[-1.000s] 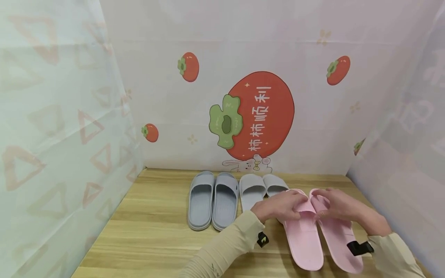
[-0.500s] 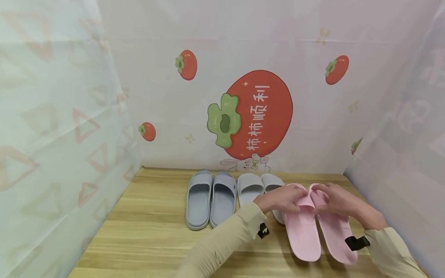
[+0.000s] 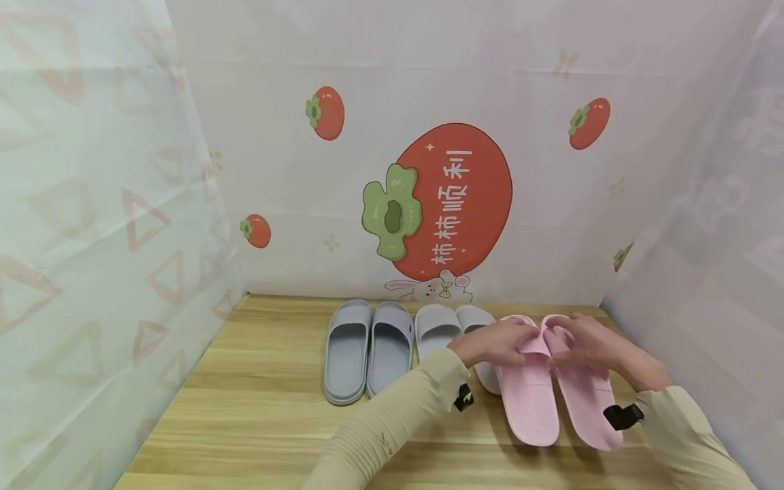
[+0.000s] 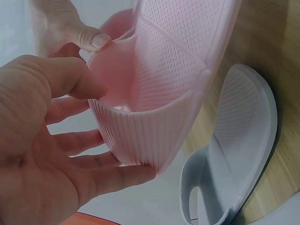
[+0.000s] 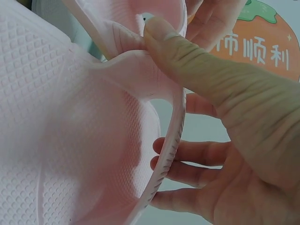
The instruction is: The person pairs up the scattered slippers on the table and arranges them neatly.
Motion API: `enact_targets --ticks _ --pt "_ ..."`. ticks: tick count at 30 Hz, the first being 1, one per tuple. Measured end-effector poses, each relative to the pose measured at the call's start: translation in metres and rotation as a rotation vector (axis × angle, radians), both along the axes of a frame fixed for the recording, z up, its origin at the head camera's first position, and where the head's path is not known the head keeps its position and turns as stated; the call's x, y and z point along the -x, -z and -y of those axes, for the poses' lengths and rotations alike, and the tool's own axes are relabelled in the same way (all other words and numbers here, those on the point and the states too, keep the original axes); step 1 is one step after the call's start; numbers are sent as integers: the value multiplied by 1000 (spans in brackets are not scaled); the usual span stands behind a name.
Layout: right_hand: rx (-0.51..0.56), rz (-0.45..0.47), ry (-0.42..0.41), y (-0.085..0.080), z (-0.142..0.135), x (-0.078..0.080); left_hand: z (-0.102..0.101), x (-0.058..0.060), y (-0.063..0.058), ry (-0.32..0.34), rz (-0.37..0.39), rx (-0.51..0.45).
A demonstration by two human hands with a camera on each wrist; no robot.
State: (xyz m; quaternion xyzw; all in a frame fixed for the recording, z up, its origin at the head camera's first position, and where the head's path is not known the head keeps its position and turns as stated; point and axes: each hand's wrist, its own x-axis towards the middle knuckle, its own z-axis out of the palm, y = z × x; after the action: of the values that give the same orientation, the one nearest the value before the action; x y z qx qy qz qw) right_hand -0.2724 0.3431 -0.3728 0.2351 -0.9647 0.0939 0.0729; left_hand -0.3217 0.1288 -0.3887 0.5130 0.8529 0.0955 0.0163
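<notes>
Two pink slippers stand side by side at the right in the head view, toes toward the back wall. My left hand grips the strap of the left pink slipper, with the thumb inside and the fingers over the ribbed outside. On the right pink slipper, my right hand pinches the strap, its thumb inside the opening and fingers on the outer side. Shadows below the heels suggest that both are slightly off the board. The left hand and forearm partly cover a light grey pair.
A blue-grey pair of slippers, left one and right one, stands left of the light grey pair on the wooden board. Printed cloth walls enclose the board at the back, left and right.
Both hands have carried the pink slippers farther back toward the wall, beside the light grey pair. The grips look the same. The whole head view has shifted slightly.
</notes>
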Motion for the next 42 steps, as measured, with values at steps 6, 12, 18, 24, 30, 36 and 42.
enact_targets --ticks 6,12,18,24,30,36,42 --pt "-13 -13 -4 3 -5 6 -4 4 5 -24 29 0" --pt "-24 -58 -18 4 -10 12 -9 10 4 -36 35 -10" --pt "-25 -98 -13 2 -12 16 -14 17 1 -43 25 -14" --pt "-12 -89 -10 2 -14 21 -16 18 -1 -85 59 10" --pt "2 -40 25 -1 -15 23 -18 20 -2 -100 72 -9" --pt "3 -26 17 -2 -19 29 -21 26 -1 -81 49 -32" --pt "0 -7 15 0 -24 35 -22 30 2 -71 80 -65"
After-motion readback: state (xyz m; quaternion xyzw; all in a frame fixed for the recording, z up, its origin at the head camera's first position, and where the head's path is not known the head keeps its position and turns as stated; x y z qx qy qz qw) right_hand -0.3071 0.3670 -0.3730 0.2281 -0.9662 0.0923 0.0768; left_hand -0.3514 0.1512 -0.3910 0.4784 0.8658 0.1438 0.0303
